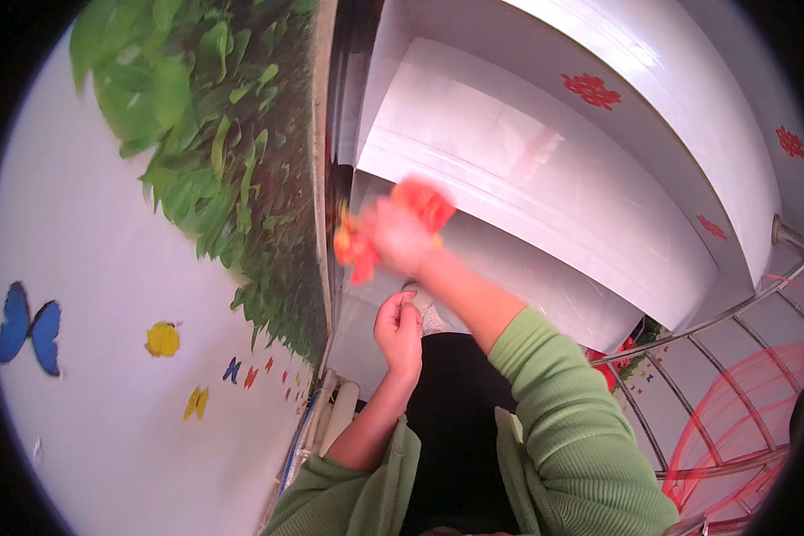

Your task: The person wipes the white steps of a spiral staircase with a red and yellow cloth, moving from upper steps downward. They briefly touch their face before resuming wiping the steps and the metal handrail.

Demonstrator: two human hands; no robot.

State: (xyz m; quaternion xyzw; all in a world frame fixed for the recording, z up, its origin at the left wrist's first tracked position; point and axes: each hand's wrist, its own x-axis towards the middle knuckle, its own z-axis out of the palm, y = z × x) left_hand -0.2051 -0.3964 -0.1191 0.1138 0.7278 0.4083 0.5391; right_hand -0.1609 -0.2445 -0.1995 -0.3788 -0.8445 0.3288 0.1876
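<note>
My right hand (399, 236), blurred, grips a bundle of red and yellow material (423, 203) that looks like cloth or a ribbon decoration. Part of the bundle (357, 251) hangs out on the left side of the hand. It is held in front of the lower white stair steps, near the painted wall. Below it, my left hand (400, 329) is raised with its fingers curled against the thumb. Nothing shows between those fingers. A light-coloured shoe (431, 317) is partly visible behind the left hand.
Curved glossy white steps (482, 127) rise ahead, bearing red cut-out decorations (591, 91). On the left stands a wall (107, 429) with painted leaves and butterflies. A metal railing (693, 338) with red netting (730, 402) curves along the right. Pale pipes (335, 409) run at the wall's foot.
</note>
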